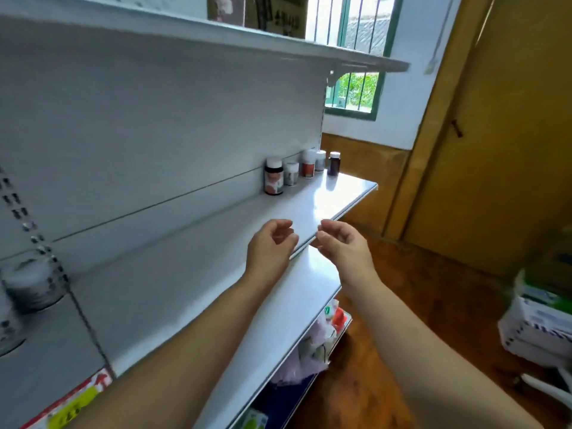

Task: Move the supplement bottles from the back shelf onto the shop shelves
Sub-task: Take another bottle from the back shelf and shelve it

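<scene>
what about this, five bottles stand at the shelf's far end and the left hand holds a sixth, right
No: the head view shows the left hand empty, fingers loosely curled. Five bottles do stand at the far end of the shelf.

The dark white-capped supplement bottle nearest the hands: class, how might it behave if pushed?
The dark white-capped supplement bottle is taller than wide, so high pushes may tip it. The glossy white shelf probably lets it slide. Toppled, it likely rolls.

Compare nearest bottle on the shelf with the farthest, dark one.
The nearest bottle has a white cap and pale printed label; the farthest bottle looks dark, label unclear. The nearest bottle stands by the back panel; the farthest bottle stands out from it, farther right. Both upright on one shelf.
</scene>
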The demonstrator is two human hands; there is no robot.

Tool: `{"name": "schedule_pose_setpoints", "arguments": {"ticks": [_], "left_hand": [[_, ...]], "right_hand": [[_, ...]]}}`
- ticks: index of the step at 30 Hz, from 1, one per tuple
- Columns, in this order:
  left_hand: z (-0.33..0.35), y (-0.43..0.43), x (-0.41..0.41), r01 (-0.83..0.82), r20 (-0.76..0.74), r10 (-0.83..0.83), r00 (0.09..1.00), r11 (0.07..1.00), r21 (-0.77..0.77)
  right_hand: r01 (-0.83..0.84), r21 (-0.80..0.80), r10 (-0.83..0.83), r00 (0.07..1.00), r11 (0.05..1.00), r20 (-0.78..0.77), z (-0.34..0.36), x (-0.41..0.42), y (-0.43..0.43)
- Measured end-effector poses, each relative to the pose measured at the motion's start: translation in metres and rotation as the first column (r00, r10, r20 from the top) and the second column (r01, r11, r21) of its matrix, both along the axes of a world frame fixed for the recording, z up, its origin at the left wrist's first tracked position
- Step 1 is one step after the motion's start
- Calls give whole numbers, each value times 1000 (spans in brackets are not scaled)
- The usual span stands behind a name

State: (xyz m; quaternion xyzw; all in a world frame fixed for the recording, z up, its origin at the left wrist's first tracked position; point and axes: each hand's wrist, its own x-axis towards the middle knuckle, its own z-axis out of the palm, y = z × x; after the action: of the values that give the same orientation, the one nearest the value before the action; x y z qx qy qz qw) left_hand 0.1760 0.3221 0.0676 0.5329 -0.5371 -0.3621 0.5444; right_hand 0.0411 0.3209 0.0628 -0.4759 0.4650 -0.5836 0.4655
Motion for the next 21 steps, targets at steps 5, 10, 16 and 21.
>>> {"name": "schedule_pose_setpoints", "arguments": {"ticks": [5,10,16,21], "left_hand": [[-1,-81,-44,-22,57,19,998,999,37],[-19,-157,-90,-146,47,145,988,989,33],[-25,-227,-152,-340,-10,342,940,936,88],[-28,-274,-169,-458,32,458,888,878,139]], "right_hand": [[-21,22,20,1000,1000,14,-6,-47,-89],[-171,60,169,985,983,36,-22,-91,-182],[-376,105,375,927,921,27,-24,-142,-273],[-484,139,487,873,864,16,-25,-155,-340]]}}
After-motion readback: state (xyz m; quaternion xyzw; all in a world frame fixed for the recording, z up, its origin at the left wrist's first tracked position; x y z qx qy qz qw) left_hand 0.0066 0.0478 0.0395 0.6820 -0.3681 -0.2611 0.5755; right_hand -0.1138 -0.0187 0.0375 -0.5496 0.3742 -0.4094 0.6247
